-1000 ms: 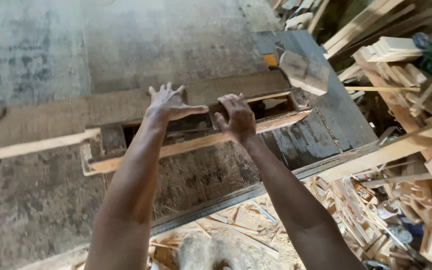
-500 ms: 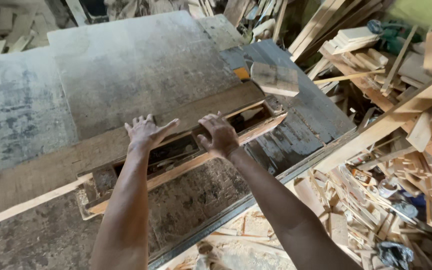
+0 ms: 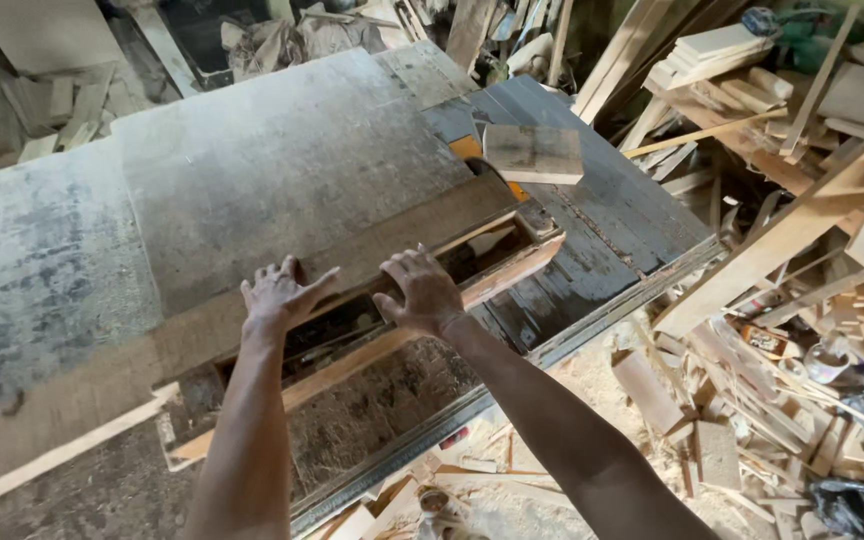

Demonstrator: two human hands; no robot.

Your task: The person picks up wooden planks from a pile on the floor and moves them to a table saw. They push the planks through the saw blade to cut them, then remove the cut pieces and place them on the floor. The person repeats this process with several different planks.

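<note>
Left hand: the left hand (image 3: 277, 298) was laid flat, fingers spread, on the top face of the long wooden plank (image 3: 332, 275); nothing was pinched, the grip was open and pressing down.
Right hand: the right hand (image 3: 422, 292) was set palm-down on the same plank toward 2 o'clock of the left, fingers loosely curved over its far edge; the grip was not closed round anything.
Plank: it was lying across the desk (image 3: 282, 160) from 8 o'clock to 2 o'clock, over a sunken wooden frame (image 3: 497, 270); it appeared to be steadied by both palms so that it stayed flat against the slot.
Why held so: flat palms were judged to give downward pressure without wrapping fingers under the wood, where the opening lay.
Block: a small pale wood block (image 3: 532, 153) was resting at 1 o'clock, well apart from the hands, beside an orange part (image 3: 467, 148) only partly seen.
Near edge: the desk's metal-lined edge (image 3: 542, 345) ran just at 5 o'clock of the right forearm; little bare surface was left there.
Open room: broad grey sheet was free toward 11 o'clock.
Floor: offcuts (image 3: 752, 400) and sawdust were heaped on the floor at 4 o'clock, and stacked boards (image 3: 722, 45) at 1 o'clock.
</note>
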